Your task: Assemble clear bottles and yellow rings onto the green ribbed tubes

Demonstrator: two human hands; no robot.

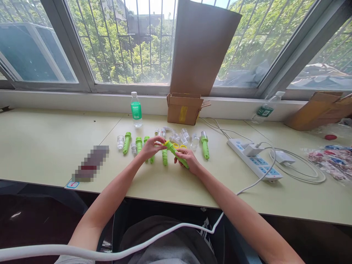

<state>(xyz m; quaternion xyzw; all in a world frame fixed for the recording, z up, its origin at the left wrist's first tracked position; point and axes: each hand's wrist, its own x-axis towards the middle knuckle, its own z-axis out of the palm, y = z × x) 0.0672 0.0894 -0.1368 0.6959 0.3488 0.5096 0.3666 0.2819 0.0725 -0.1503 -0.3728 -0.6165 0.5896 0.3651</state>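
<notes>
Green tube [172, 149] above the table [41, 139] centre, tip toward 10 o'clock. Right hand [189, 160] wraps its lower barrel; left hand [150, 147] pinches the tip. Probably light, rigid, smooth plastic; grip the barrel.

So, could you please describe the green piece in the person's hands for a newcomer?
On the pale table below the window, green plastic tubes and clear caps lie in a row before the small cardboard box. The held green tube sits mid-row: alone it is lifted and tilted, pinched between left hand and right hand.
</notes>
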